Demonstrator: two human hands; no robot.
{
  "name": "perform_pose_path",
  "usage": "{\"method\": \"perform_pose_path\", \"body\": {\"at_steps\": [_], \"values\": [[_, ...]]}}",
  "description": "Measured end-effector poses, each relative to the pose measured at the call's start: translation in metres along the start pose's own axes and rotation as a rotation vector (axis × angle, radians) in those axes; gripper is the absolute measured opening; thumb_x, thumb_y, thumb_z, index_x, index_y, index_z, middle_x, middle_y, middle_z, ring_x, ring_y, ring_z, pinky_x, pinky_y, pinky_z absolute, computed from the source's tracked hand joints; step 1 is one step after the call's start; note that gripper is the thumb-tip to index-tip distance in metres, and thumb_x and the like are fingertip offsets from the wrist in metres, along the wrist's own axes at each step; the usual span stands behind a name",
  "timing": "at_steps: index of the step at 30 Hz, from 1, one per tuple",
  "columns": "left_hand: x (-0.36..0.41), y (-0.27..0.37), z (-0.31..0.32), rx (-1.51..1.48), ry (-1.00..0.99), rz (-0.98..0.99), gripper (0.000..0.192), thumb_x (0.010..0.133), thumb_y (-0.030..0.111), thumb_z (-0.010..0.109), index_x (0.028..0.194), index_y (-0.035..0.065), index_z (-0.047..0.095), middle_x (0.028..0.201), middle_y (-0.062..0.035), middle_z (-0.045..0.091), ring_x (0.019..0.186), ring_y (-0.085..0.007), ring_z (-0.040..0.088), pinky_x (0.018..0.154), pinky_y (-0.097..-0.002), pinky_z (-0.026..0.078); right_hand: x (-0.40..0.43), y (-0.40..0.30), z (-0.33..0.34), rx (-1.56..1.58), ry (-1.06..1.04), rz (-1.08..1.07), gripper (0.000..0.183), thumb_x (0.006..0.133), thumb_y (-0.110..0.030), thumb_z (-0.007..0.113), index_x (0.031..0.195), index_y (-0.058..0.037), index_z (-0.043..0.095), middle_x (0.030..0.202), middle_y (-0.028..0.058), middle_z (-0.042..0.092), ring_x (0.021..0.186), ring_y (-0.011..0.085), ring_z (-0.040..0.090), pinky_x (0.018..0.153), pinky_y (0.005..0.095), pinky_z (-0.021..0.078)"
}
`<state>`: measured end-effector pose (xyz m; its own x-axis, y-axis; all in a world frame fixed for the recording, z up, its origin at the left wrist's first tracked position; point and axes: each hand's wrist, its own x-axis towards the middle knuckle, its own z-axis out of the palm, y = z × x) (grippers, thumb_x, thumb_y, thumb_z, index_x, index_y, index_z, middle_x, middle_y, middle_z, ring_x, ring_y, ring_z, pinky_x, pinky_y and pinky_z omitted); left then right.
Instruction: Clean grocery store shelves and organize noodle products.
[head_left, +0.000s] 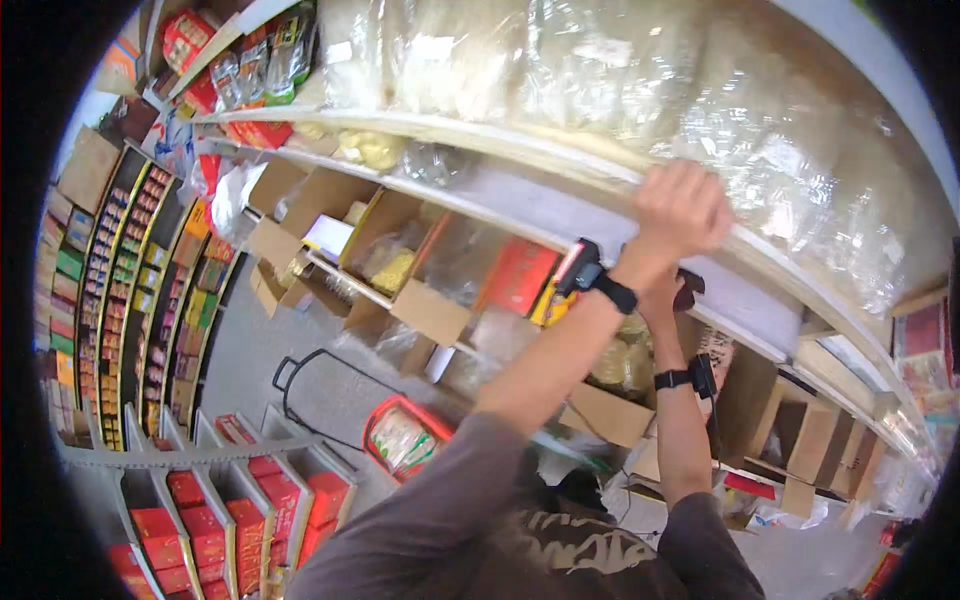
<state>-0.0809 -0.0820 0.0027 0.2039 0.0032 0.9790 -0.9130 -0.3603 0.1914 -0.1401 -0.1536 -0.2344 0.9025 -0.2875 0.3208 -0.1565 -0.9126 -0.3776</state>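
Note:
My left hand (684, 208) is raised in front of the white edge (600, 166) of the upper shelf, fingers curled together. Blur hides whether anything is inside its grasp. Just below it, my right hand (660, 289) is mostly hidden behind the left wrist. A small dark thing (688, 289) shows beside the right hand; whether it is held is unclear. Both wrists wear black straps with devices. Above the shelf edge lie large clear plastic bags (600, 67) with pale brown contents, close to my left hand.
Below runs a shelf with open cardboard boxes (427, 311), a red box (519, 276) and bagged goods. A red basket (405, 439) with a black handle stands on the grey floor (247, 322). Racks of small packets (127, 285) and red boxes (202, 525) line the left.

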Motion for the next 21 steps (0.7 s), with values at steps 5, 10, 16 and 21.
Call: {"method": "perform_pose_path", "body": {"at_steps": [5,10,16,21], "values": [[-0.004,-0.018,-0.003,-0.011,0.016,0.001,0.012,0.064,0.021,0.061,0.067,0.0131,0.052,0.068,-0.0041,0.048,0.062,-0.0232,0.049,0.055,-0.0374,0.033,0.014,-0.066,0.024,0.352,0.053,-0.181,0.050,0.087,-0.035,0.064,0.134,-0.0184,0.055,0.134,0.0146,0.052,0.127,0.0409,0.044,0.101,0.0598,0.0358],[-0.005,-0.026,0.016,-0.009,0.015,0.095,0.012,0.066,0.023,0.062,0.067,0.0149,0.053,0.068,-0.0043,0.051,0.061,-0.0243,0.051,0.055,-0.0384,0.035,0.019,-0.081,-0.006,0.522,0.137,-0.310,0.048,0.085,-0.032,0.068,0.130,-0.0160,0.057,0.133,0.0148,0.052,0.123,0.0415,0.046,0.097,0.0597,0.0376],[-0.015,-0.038,0.021,0.081,-0.001,0.172,0.013,0.072,0.026,0.061,0.067,0.0166,0.052,0.068,-0.0018,0.052,0.063,-0.0250,0.054,0.056,-0.0402,0.037,-0.033,0.000,-0.071,-0.151,0.030,0.041,0.056,0.075,-0.003,0.066,0.129,-0.0172,0.054,0.116,0.0162,0.051,0.108,0.0384,0.050,0.088,0.0517,0.0434],[-0.016,-0.025,-0.005,0.255,-0.170,0.175,0.011,0.084,0.024,0.059,0.079,0.0145,0.063,0.077,-0.0052,0.063,0.072,-0.0300,0.061,0.062,-0.0454,0.044,-0.164,0.060,-0.188,-0.230,0.211,0.406,0.053,0.074,-0.001,0.069,0.124,-0.0131,0.057,0.121,0.0133,0.052,0.111,0.0384,0.049,0.093,0.0489,0.0430]]}}
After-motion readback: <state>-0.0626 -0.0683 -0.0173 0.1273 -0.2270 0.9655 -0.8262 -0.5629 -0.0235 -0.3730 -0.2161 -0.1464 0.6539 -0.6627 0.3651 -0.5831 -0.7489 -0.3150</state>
